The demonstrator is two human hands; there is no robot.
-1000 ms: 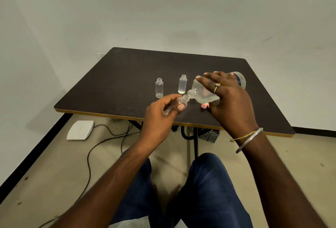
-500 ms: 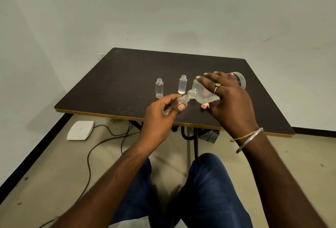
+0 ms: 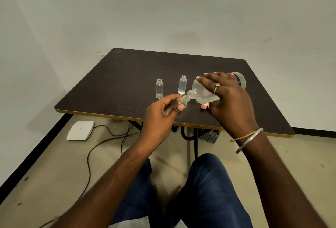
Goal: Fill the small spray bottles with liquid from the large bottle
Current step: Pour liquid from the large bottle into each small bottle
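Your left hand [image 3: 162, 114] is curled around a small spray bottle [image 3: 179, 102], thumb and fingers pinching its clear body so that only the shoulder and open neck show past your fingertips. You hold it tilted, neck pointing up and to the right, above the near part of the worktop [image 3: 127, 75].

Your right hand [image 3: 230, 100] grasps the large bottle [image 3: 201, 93] from above, fingers spread over its upper side and thumb tucked beneath. The large bottle lies tipped almost on its side, base toward the far right and open mouth down to the left. Its mouth meets the mouth of the small spray bottle, the two rims touching or very nearly so. Clear liquid sits along the lower side of the large bottle; whether any is running across, you cannot tell from here.

Just beyond your left hand, two more small bottles stand upright and uncapped on the worktop: the left standing bottle [image 3: 159, 88] looks clear, and the right standing bottle [image 3: 182, 87], just beside the large bottle's neck, looks cloudier.

A ring [image 3: 217, 85] sits on a finger of your right hand, and a metal bangle [image 3: 249, 140] with a yellow thread circles that wrist. On the floor to the left, under the worktop's near edge, lie a white pad [image 3: 81, 130] and a dark cable [image 3: 90, 157].
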